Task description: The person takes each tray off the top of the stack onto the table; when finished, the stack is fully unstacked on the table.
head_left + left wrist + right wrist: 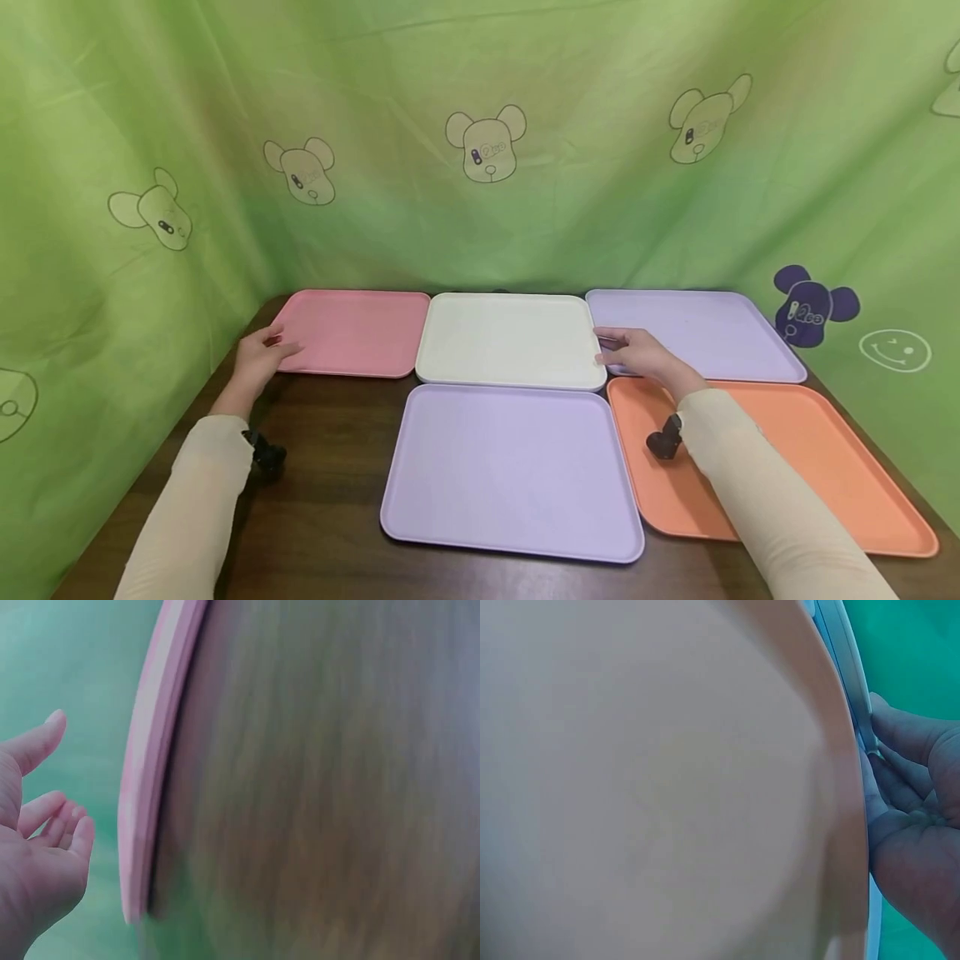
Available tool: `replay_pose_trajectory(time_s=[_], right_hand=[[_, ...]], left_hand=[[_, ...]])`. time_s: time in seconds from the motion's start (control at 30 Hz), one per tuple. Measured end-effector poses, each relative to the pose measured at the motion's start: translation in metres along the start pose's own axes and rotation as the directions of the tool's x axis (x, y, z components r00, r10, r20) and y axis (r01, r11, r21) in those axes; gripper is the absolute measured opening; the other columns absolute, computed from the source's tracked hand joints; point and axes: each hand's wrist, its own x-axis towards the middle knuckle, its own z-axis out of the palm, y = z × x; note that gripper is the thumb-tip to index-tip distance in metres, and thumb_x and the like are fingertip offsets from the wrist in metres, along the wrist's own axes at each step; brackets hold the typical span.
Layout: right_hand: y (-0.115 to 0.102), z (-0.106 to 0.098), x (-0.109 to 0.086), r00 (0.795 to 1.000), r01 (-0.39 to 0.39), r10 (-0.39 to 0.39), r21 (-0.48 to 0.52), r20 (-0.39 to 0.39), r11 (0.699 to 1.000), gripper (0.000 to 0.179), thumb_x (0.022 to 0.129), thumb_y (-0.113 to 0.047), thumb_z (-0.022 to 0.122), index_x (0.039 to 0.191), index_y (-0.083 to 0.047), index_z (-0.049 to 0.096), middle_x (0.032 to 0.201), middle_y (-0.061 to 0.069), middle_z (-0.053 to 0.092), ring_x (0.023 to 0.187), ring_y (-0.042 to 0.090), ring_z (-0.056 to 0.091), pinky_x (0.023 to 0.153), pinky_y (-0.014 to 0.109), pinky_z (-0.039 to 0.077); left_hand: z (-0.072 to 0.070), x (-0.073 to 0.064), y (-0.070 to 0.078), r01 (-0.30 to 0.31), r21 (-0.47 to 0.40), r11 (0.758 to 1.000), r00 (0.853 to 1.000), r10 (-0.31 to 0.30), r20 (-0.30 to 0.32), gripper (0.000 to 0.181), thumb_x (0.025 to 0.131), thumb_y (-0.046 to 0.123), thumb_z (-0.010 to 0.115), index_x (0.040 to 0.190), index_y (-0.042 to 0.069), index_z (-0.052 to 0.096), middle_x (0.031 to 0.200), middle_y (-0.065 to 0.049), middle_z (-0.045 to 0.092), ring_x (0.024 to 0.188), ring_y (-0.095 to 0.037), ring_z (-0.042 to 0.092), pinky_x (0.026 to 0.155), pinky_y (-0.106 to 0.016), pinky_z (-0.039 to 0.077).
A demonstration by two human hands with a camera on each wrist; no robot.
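Observation:
In the head view my left hand hovers at the left end of the pink tray, thumb and fingers spread apart. The left wrist view shows this hand with fingers loosely bent, apart from the pink rim. My right hand pinches the right edge of the white tray, over the left side of the back lilac tray. Seen from the right wrist, the thumb lies against the white rim, with the other fingers bent around its corner.
A second lilac tray lies in front of the white one. An orange tray sits at the front right, under my right forearm. Brown wood table shows at the front left. Green curtains with bear heads enclose the back and sides.

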Motion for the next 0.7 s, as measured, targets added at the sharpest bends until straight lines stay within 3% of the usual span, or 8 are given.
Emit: replay_pose_trajectory(time_s=[0.27, 0.5, 0.7], right_hand=[[0.002, 0.000, 0.001, 1.000, 0.016, -0.016, 0.010, -0.002, 1.000, 0.068, 0.093, -0.010, 0.064, 0.149, 0.005, 0.029, 0.146, 0.028, 0.036, 0.136, 0.039, 0.033, 0.107, 0.045, 0.036], [0.001, 0.000, 0.000, 1.000, 0.026, -0.026, 0.012, -0.008, 1.000, 0.068, 0.093, -0.010, 0.065, 0.148, 0.006, 0.030, 0.145, 0.029, 0.037, 0.135, 0.040, 0.034, 0.106, 0.044, 0.036], [0.000, 0.001, -0.002, 1.000, 0.027, -0.027, 0.008, -0.006, 1.000, 0.068, 0.093, -0.011, 0.066, 0.148, 0.007, 0.030, 0.145, 0.029, 0.037, 0.136, 0.041, 0.033, 0.106, 0.044, 0.036]], left_hand=[[0.039, 0.004, 0.024, -0.068, -0.110, 0.992, 0.994, 0.077, 0.081, 0.061, 0.090, 0.008, 0.068, 0.143, -0.008, 0.041, 0.139, -0.029, 0.045, 0.126, -0.036, 0.044, 0.078, -0.015, 0.046], [0.076, 0.001, 0.044, -0.074, -0.176, 0.982, 0.980, 0.104, 0.169, 0.059, 0.089, 0.004, 0.068, 0.141, -0.008, 0.043, 0.136, -0.031, 0.048, 0.123, -0.036, 0.047, 0.092, -0.040, 0.050], [0.108, -0.002, 0.057, -0.066, -0.210, 0.975, 0.961, 0.119, 0.251, 0.058, 0.088, 0.001, 0.067, 0.140, -0.008, 0.044, 0.136, -0.031, 0.047, 0.121, -0.036, 0.049, 0.091, -0.043, 0.051]])
